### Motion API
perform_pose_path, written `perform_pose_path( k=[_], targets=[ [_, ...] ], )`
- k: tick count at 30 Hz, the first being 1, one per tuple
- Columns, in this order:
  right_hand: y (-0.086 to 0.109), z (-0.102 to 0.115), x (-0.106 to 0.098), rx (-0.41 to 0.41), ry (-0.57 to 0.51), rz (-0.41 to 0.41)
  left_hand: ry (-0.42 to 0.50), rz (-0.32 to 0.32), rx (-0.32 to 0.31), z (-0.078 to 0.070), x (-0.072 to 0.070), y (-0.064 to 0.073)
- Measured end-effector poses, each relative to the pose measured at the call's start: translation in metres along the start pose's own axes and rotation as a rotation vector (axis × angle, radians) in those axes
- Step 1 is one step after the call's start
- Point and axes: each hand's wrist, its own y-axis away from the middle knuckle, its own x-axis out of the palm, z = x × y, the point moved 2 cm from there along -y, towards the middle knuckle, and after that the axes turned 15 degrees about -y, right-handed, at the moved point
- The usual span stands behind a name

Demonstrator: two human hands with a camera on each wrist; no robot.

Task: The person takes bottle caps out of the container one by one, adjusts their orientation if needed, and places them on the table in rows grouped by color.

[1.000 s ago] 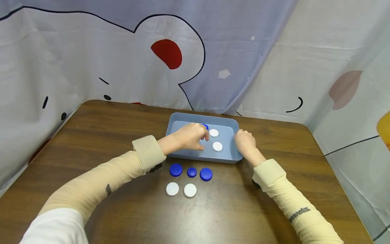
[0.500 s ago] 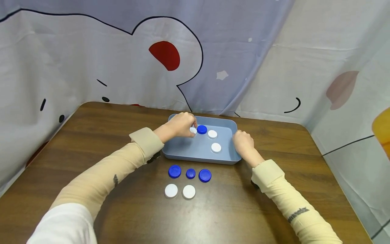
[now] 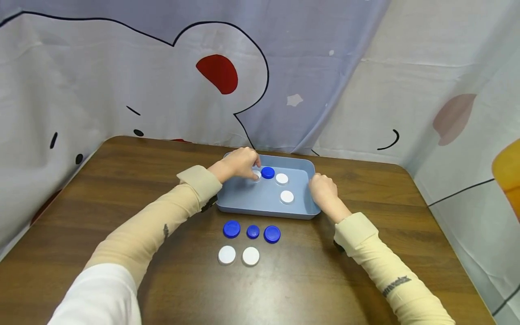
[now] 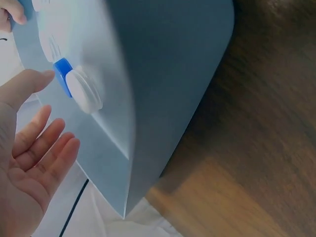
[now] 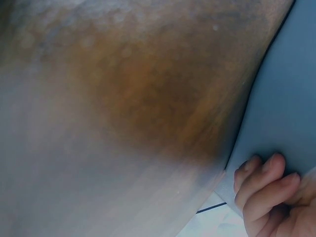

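A grey-blue tray (image 3: 243, 198) stands toward the back of the table. My left hand (image 3: 240, 163) is over its back left part, fingers spread apart from the thumb. Close to those fingertips a white bottle cap (image 4: 85, 91) lies on the tray floor, against a blue bottle cap (image 3: 267, 172); in the left wrist view the hand is apart from both. Two more white caps, a rear one (image 3: 282, 179) and a nearer one (image 3: 286, 197), lie farther right in the tray. My right hand (image 3: 323, 190) grips the tray's right side, its fingers (image 5: 266, 180) curled against the wall.
In front of the tray, three blue caps, left (image 3: 231, 229), small middle (image 3: 253, 231) and right (image 3: 272, 234), form a row on the wooden table (image 3: 317, 280). Nearer lie two white caps, left (image 3: 226, 255) and right (image 3: 250, 256). A printed curtain (image 3: 300, 81) hangs behind.
My left hand has moved left and back within the tray, and its fingers have spread a little beside the white cap. The right hand stays on the tray's side.
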Motion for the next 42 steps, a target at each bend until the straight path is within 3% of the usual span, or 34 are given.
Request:
perform_pose_path(
  k=[8,19,30,42],
  targets=[
    [-0.001,0.000,0.002,0.005,-0.004,-0.001,0.024,0.043,0.024,-0.003,0.010,-0.005],
    [-0.002,0.001,0.005,-0.007,0.002,-0.017,0.011,0.055,-0.037,0.002,0.020,-0.006],
    [-0.001,0.000,0.002,-0.016,0.015,-0.016,0.055,0.065,-0.060,0.001,0.024,-0.007],
    [-0.001,-0.002,0.001,-0.010,0.014,-0.018,0.102,0.042,-0.037,0.001,0.024,-0.010]
  ],
)
